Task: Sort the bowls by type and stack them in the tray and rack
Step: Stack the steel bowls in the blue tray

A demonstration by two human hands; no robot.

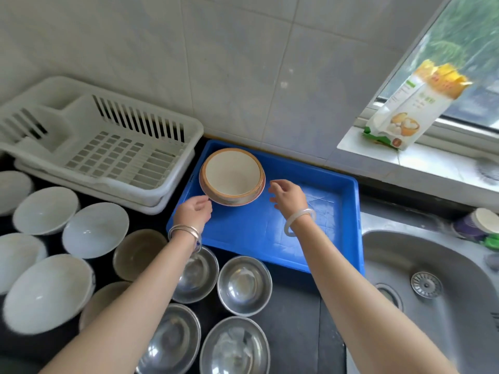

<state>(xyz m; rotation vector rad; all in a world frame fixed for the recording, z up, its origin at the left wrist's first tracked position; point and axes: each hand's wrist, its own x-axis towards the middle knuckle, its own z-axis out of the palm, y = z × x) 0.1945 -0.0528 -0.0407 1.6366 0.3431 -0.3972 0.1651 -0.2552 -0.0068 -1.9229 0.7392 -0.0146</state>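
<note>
Steel bowls (pixel 244 286) below blue tray (pixel 337 238) unsorted; orange-rimmed bowl (pixel 232 176) in.
Right hand (pixel 287 197) slack, left hand (pixel 193 213) grip unclear; rack (pixel 172 130) unused.

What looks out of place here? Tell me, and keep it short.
The orange-rimmed bowls nested in the blue tray sit off-centre: the upper one lies towards the left, so the lower rim shows on the right. The packet on the windowsill leans. Nothing looks spilled or broken.
</note>
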